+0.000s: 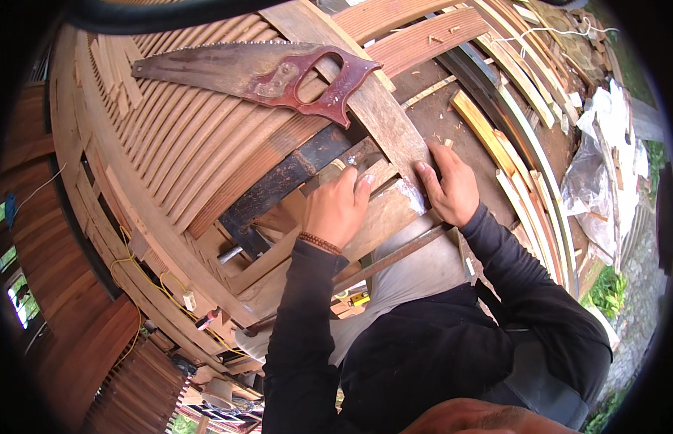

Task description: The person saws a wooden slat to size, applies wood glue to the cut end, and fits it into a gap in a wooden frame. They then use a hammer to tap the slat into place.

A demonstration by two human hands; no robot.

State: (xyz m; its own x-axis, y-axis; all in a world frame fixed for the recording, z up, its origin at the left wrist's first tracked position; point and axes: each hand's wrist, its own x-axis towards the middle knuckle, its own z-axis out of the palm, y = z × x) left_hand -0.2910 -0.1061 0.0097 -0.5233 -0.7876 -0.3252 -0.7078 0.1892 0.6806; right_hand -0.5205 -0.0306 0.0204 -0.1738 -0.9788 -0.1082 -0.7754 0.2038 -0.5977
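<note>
My left hand (337, 208), with a beaded bracelet at the wrist, is closed over the inner edge of the wooden frame. Its fingers curl down out of sight, hiding what they hold. My right hand (453, 186) grips the end of a long wooden plank (389, 123), thumb on top and fingers round the far edge. That end meets a shorter board (394, 210) with a whitish smear at the joint. Beyond my hands, a handsaw (260, 76) with a worn reddish handle lies flat across the plank and the slats, teeth facing away from me.
Parallel wooden slats (199, 137) fill the left of the frame beside a dark metal beam (289, 170). Loose timber strips (506, 170) and crumpled clear plastic sheeting (597, 181) lie at right. A yellow cord (145, 267) runs along the left side.
</note>
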